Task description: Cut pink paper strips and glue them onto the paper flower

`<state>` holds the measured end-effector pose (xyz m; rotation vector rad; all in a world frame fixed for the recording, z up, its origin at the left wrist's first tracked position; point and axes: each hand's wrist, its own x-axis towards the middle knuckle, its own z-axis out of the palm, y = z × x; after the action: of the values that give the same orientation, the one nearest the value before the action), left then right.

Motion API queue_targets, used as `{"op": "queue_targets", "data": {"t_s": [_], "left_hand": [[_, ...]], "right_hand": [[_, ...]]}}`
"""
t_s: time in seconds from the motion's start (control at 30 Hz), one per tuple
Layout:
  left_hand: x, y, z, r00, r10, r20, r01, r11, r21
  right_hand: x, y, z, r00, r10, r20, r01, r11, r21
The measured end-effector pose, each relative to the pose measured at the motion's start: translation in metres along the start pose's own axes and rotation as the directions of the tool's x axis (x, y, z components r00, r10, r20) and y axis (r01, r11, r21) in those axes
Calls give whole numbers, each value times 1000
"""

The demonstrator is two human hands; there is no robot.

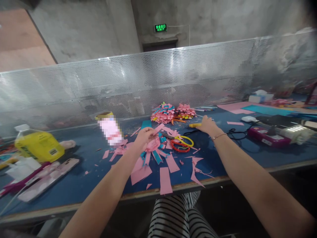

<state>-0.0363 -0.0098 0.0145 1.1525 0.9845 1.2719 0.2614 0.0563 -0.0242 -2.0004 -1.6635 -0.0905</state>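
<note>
In the head view my left hand [146, 135] pinches a small pink paper strip [159, 129] above a pink and blue paper rosette [153, 144] on the blue table. My right hand [208, 125] reaches farther out to the right, its fingers closed on a yellow tool [195, 125], whose kind I cannot make out. Scissors with red and yellow handles [182, 144] lie between my hands, just right of the rosette. Cut pink paper pieces [165, 180] are spread around the rosette and toward the table's front edge.
Behind stand two piles of paper flowers [163, 113] before a perforated metal screen [111, 89]. At left are a yellow bottle [39, 145] and a phone [49, 178]; at right, a purple device [268, 137], cables and pink sheets [235, 107].
</note>
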Motion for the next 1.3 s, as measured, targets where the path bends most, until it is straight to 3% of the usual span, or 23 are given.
{"op": "queue_targets", "data": {"t_s": [0.07,0.13,0.2,0.27,0.33,0.47,0.6,0.77,0.83,0.9,0.97,1.0,1.07,1.13,1.3], "left_hand": [[0,0,1,1000,-11,-8,10,1000,-24],[-2,1,3,1000,-18,-19,17,997,-77],[-3,1,4,1000,-24,-3,24,991,-128],[-4,2,6,1000,-16,17,18,990,-136],[-5,2,7,1000,10,15,-8,995,-96],[-5,-1,11,997,71,43,-69,996,-55],[-9,-5,18,989,99,111,-97,995,-15],[-9,-4,16,971,128,201,-168,965,200],[-3,2,3,960,199,199,-264,880,396],[6,8,-17,909,404,103,-372,674,638],[18,11,-40,874,485,-4,-308,561,769],[23,10,-51,897,440,-39,-246,570,784],[33,5,-67,975,220,-36,-120,651,750],[37,-1,-75,997,71,21,-65,704,708],[31,-7,-69,998,62,-5,-37,656,754]], "right_hand": [[-4,-8,-2,1000,2,1,-2,1000,7],[-12,-29,-6,980,-199,8,194,964,184],[-25,-56,-8,911,-411,22,354,809,469],[-42,-82,-9,856,-516,12,375,637,674],[-59,-103,-7,850,-527,-4,311,496,811],[-84,-126,-1,888,-460,-20,171,290,942],[-92,-132,0,895,-442,69,42,237,971],[-90,-130,-5,904,-395,166,-126,124,984],[-87,-129,-8,904,-368,219,-221,39,975],[-85,-126,-11,896,-355,269,-301,-38,953],[-82,-123,-13,877,-367,310,-362,-83,928],[-81,-122,-14,868,-378,322,-381,-89,920],[-81,-120,-15,850,-401,341,-402,-76,912],[-81,-120,-16,839,-414,353,-411,-54,910],[-80,-120,-14,835,-420,354,-400,-23,916]]}}
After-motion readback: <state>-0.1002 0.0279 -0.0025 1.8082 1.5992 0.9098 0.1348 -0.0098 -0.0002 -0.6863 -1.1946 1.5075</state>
